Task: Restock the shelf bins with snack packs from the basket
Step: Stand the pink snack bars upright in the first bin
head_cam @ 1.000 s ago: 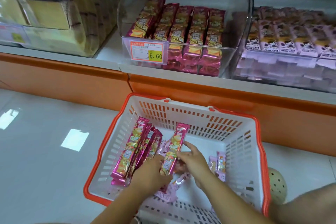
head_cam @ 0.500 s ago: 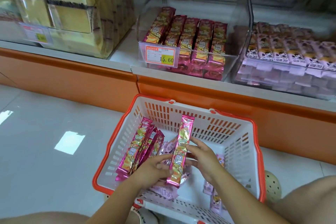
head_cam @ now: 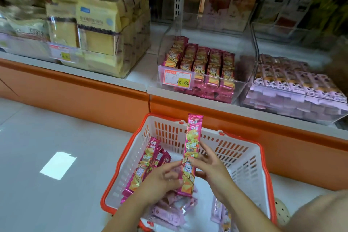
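Observation:
A white basket with an orange rim (head_cam: 250,164) sits on the floor below the shelf. Both hands hold one long magenta snack pack (head_cam: 192,143) upright above it: my left hand (head_cam: 162,181) grips its lower part, my right hand (head_cam: 211,167) pinches its middle. More magenta packs (head_cam: 145,164) lean against the basket's left wall, and pale pink packs (head_cam: 169,211) lie on its bottom. On the shelf, a clear bin (head_cam: 243,81) holds rows of matching magenta packs (head_cam: 205,64) behind a 15.60 price tag (head_cam: 178,80).
A second clear bin of pale pink packs (head_cam: 293,83) stands to the right. Yellow bagged goods (head_cam: 94,30) fill the bin to the left. An orange kick panel (head_cam: 75,90) runs under the shelf. Grey tiled floor (head_cam: 47,147) spreads to the left.
Both hands have lifted the magenta pack up out of the basket and turned it upright. The view has tilted up, showing more of the shelf.

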